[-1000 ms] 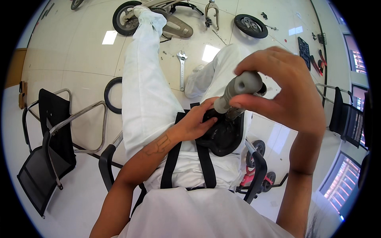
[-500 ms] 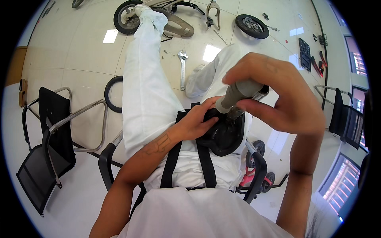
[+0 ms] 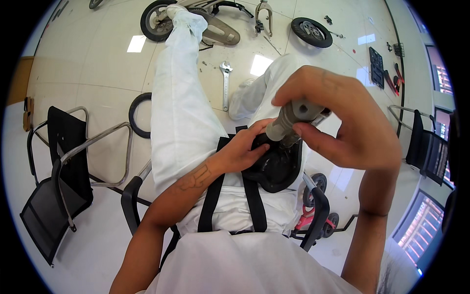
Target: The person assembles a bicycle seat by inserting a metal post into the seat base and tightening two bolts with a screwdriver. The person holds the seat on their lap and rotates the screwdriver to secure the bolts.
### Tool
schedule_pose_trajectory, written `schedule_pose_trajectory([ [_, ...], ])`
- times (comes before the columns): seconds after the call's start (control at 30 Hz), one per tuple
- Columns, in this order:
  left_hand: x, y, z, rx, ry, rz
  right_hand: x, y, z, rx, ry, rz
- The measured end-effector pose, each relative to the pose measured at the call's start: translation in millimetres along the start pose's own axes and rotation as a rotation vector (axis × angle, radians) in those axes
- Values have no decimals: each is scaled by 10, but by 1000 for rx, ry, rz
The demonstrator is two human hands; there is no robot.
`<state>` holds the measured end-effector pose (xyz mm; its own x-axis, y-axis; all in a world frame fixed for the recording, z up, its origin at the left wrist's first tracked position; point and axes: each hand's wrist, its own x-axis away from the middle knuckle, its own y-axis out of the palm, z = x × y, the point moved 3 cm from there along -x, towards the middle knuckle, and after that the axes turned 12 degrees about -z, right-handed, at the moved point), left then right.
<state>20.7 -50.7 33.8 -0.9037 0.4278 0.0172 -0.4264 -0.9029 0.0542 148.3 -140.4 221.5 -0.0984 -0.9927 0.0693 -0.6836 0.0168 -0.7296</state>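
A black bicycle saddle (image 3: pixel 276 174) lies on my lap with its underside up. From it a grey seat post (image 3: pixel 283 128) rises toward me, tilted to the right. My left hand (image 3: pixel 245 149) grips the far left edge of the saddle, its thumb resting on the underside. Around the upper end of the seat post my right hand (image 3: pixel 350 122) is closed, thumb on the near side and fingers over the far side. A shiny metal part beside the post is mostly hidden by my right thumb.
On the floor ahead lie an adjustable wrench (image 3: pixel 225 85), a wheel (image 3: pixel 311 32), a fork (image 3: pixel 264 17) and a grey bike frame (image 3: pixel 220 32). A loose tyre (image 3: pixel 140 115) and a black chair (image 3: pixel 68 171) are on the left. Pliers (image 3: pixel 390 81) and a dark tool tray (image 3: pixel 376 68) lie far right.
My right hand has turned the seat post slightly, so a hole near its upper end now faces up. The left hand and the saddle stay in place.
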Motion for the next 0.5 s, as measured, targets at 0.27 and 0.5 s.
schedule_pose_trajectory([
  [0.27, 10, 11, -100, -37, -64, -36, -7, 36, -24, 410, 207, -8],
  [0.5, 16, -6, -71, -17, -3, -8, -18, 42, 119, -149, -23, -42],
])
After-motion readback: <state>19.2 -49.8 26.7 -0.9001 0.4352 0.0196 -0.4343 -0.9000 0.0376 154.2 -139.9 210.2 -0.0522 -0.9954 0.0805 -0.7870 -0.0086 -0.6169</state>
